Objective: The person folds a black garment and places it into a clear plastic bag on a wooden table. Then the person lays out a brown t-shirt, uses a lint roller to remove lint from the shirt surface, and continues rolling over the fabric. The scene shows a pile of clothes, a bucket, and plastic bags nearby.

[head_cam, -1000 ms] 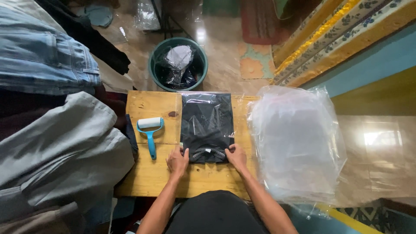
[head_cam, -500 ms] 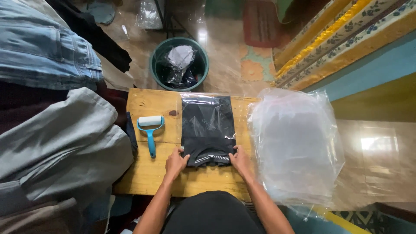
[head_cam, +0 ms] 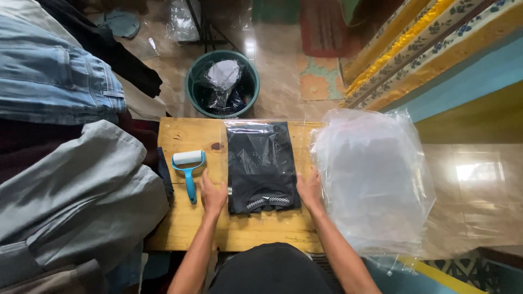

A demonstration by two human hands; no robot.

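Your left hand (head_cam: 212,194) lies flat, fingers spread, against the left edge of the folded black garment in its clear plastic bag (head_cam: 262,166), centred on the wooden table (head_cam: 185,228). Your right hand (head_cam: 309,189) lies flat against the right edge, clamping nothing. The blue-handled lint roller (head_cam: 188,170) lies just left; the stack of clear plastic bags (head_cam: 373,179) lies right.

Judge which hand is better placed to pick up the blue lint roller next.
Left, probably. The left hand rests at the bagged black garment's left edge, right beside the lint roller. The right hand sits across the garment, by the clear bag stack.
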